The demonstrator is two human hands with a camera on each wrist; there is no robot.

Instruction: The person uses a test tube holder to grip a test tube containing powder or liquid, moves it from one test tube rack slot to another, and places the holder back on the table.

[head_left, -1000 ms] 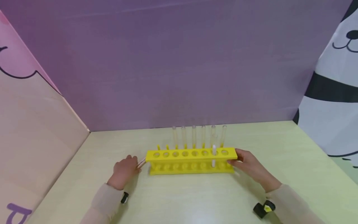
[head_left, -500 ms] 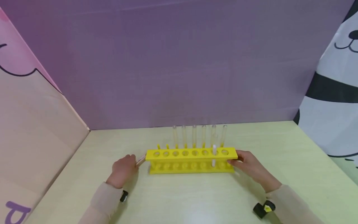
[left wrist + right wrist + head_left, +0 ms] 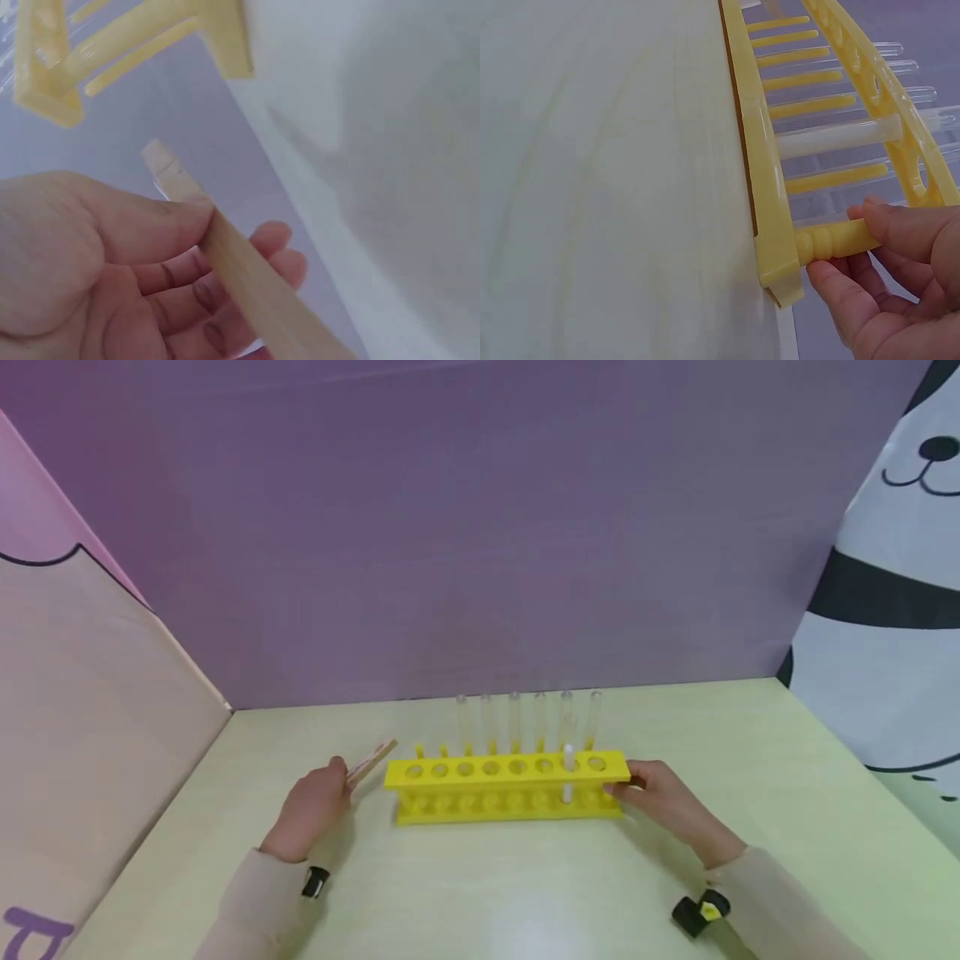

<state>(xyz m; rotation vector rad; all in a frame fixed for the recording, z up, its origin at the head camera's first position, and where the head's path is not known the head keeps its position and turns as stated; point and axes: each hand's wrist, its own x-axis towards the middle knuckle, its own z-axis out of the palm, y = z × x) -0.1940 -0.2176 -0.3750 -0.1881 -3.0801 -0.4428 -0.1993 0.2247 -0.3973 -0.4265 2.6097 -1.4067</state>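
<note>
My left hand [image 3: 313,803] pinches a slim wooden test tube clamp [image 3: 371,764] between thumb and fingers, left of the yellow test tube rack [image 3: 442,817]. Close up in the left wrist view, the clamp [image 3: 247,274] slants past the thumb, its tip apart from the rack. With my right hand [image 3: 660,789] I hold the rack's right end. There, the right wrist view has thumb and fingers around the yellow end post [image 3: 836,241]. One test tube with white contents [image 3: 567,758] stands in a hole toward the rack's right side. Several clear tubes [image 3: 514,720] sit upside down on pegs behind.
The rack stands on a pale wooden table [image 3: 480,885]. A purple panel [image 3: 480,543] closes off the back, with a beige panel [image 3: 90,693] at the left and a panda-printed one [image 3: 870,668] at the right. Each wrist wears a black device.
My left hand has drawn left with the clamp, whose tip has come away from the rack's left end. The right hand keeps its hold; the head view shifts slightly.
</note>
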